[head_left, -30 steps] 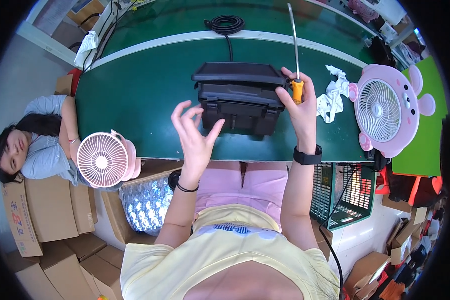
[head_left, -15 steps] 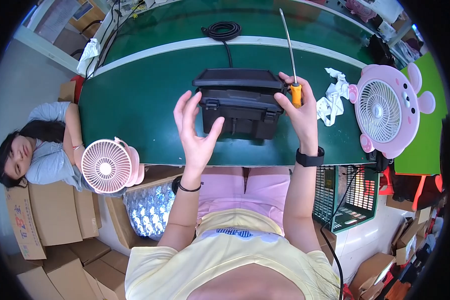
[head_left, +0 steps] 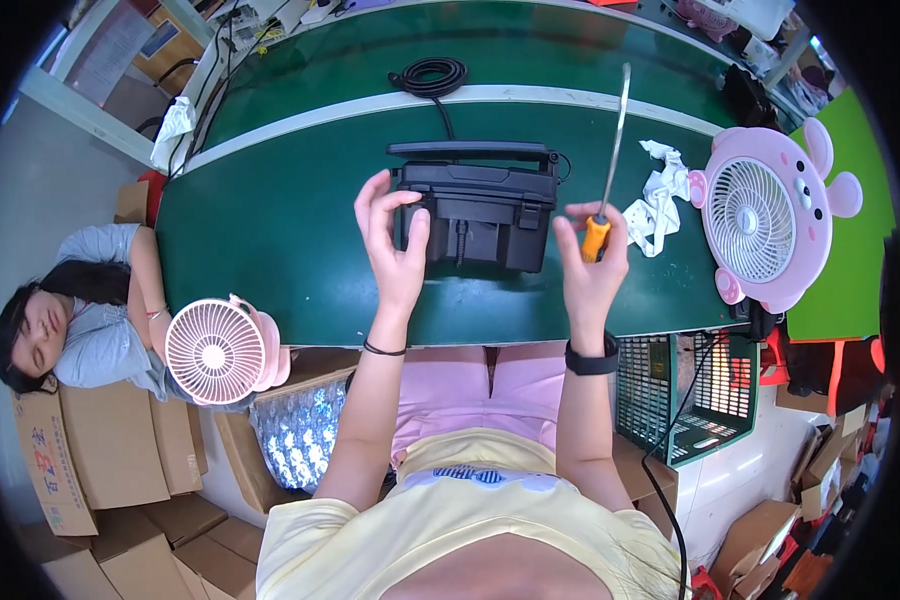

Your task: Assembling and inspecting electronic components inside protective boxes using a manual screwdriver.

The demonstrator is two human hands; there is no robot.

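Observation:
A black plastic box (head_left: 480, 215) with latches on its front stands on the green table, its flat top panel at the far side. At the box's left end is my left hand (head_left: 394, 238), fingers bent against the left latch and thumb over the front. Just off the right end, my right hand (head_left: 595, 262) grips a screwdriver (head_left: 597, 236) by its orange handle, the long metal shaft pointing up and away. That hand is apart from the box. From behind the box a black cable runs to a coil (head_left: 432, 75).
Crumpled white paper (head_left: 660, 195) lies right of the screwdriver. A pink animal-shaped fan (head_left: 760, 215) stands at the right edge, a smaller pink fan (head_left: 215, 350) at the left. Another person (head_left: 100, 300) leans at the table's left end. Below right is a green crate (head_left: 710, 400).
My right hand has come off the box's right end and moved nearer me with the screwdriver. My left hand has closed in on the left latch.

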